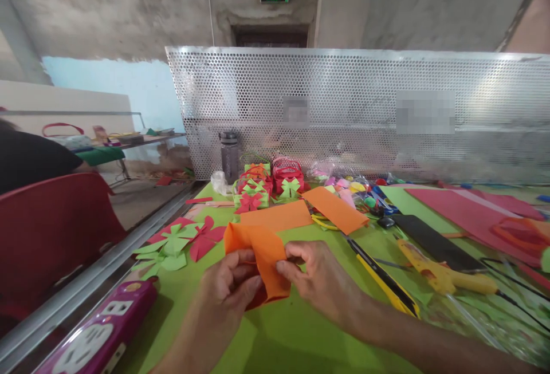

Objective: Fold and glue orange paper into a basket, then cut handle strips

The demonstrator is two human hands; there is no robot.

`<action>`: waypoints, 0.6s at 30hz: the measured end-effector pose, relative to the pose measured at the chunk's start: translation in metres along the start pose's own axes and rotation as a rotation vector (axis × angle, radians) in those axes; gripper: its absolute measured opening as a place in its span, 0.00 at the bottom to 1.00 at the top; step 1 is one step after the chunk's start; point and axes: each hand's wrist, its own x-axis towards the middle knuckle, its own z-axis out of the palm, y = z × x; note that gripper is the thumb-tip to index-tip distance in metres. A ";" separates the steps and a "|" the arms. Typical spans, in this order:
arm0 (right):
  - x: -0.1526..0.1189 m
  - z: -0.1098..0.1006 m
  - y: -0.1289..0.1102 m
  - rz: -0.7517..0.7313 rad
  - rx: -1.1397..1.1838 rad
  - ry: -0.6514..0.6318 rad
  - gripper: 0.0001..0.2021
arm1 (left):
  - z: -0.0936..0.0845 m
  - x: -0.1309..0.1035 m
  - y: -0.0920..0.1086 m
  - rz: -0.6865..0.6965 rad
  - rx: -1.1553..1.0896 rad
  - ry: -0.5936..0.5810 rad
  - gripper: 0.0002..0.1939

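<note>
- The bent, box-like orange paper form [275, 262] is held between the two hands, near the middle of the green-surfaced worktop [283, 342]; flat rectangular orange paper sheets [279, 217] lie just beyond it.
- For shaping it well, a light, even grip seems best; hard pressure could crumple the thin walls; edges should probably be lined up squarely before any crease is pressed firm.
- Steadying one side while the other adjusts the opposite edge would likely limit twisting; whether the far edges meet cannot be told from here.
- The left hand [234, 282] is partly closed on the form's left side, fingers curled and thumb in front; its forearm rises from the lower edge.
- The right hand [315, 265] pinches the right edge between thumb and bent fingers; its forearm slants in from the lower right.
</note>
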 end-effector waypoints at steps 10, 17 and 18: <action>-0.002 -0.006 -0.007 0.082 -0.133 -0.097 0.17 | -0.001 0.000 0.006 -0.060 -0.125 0.005 0.11; -0.004 -0.008 -0.013 0.067 -0.138 -0.179 0.16 | -0.003 -0.002 0.001 -0.065 -0.016 0.030 0.06; -0.004 -0.008 -0.014 0.066 -0.141 -0.185 0.16 | -0.003 -0.002 0.002 -0.057 0.019 0.043 0.05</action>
